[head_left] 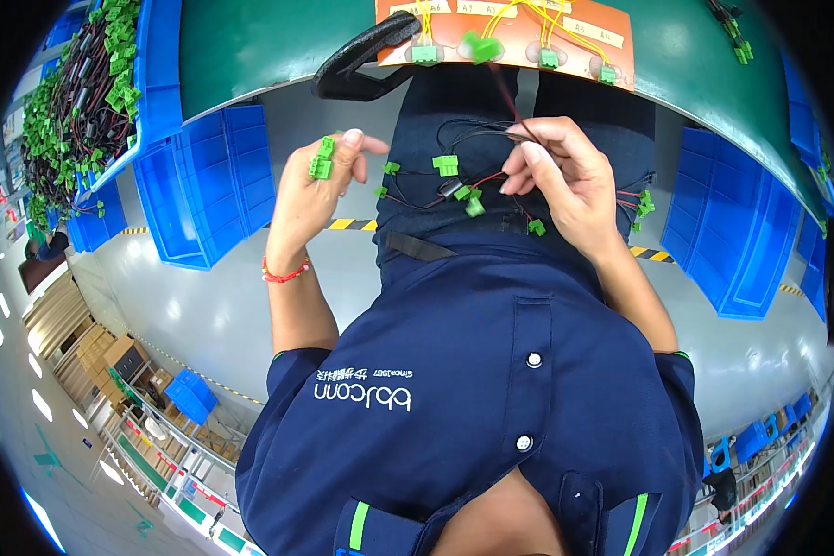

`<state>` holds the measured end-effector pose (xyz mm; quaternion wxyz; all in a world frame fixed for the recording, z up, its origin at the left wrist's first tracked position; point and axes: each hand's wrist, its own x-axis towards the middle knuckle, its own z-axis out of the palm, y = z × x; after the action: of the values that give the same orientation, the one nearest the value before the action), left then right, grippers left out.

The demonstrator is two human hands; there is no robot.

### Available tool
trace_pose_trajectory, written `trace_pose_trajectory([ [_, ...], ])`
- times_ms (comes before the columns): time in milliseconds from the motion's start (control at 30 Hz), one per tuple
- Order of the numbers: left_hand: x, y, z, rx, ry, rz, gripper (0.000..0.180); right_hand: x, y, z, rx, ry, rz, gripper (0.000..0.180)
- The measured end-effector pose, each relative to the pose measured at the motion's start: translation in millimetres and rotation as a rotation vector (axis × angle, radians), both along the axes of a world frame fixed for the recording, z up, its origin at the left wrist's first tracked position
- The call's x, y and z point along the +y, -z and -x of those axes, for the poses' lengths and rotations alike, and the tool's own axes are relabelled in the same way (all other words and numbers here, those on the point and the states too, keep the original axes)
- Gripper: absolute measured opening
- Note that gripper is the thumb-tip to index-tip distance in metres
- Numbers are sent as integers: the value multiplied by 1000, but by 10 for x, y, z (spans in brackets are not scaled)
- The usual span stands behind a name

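Observation:
My left hand [311, 190] is curled, with green terminal connectors [322, 159] lodged at its fingers. Its thumb and index finger hold no visible wire. Thin black and red wires run into the pinched fingers of my right hand [565, 176]. From there a dark red wire leads up to a green connector [482, 46], blurred by motion in front of the orange board [612, 23]. Below my hands, more wires with green plugs [446, 165] hang or lie across my lap. A small black cylinder [449, 189] sits among them.
The board, with green sockets [549, 58] and yellow wires, lies at the green table's edge [250, 56]. A black curved piece [361, 60] juts over that edge. Many harnesses fill a blue bin [157, 83] at left. Blue bins [727, 222] also stand at right.

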<state>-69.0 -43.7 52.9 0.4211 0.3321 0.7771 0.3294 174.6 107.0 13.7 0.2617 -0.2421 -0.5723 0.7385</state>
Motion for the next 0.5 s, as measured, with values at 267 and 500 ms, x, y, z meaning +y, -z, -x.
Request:
trace_pose_trajectory([
  [267, 240, -29, -464, -204, -42, -424, 35, 3, -198, 13, 118, 113, -329, 17],
  [500, 359, 56, -497, -38, 380, -576, 40, 196, -294, 118, 118, 58, 429, 24],
])
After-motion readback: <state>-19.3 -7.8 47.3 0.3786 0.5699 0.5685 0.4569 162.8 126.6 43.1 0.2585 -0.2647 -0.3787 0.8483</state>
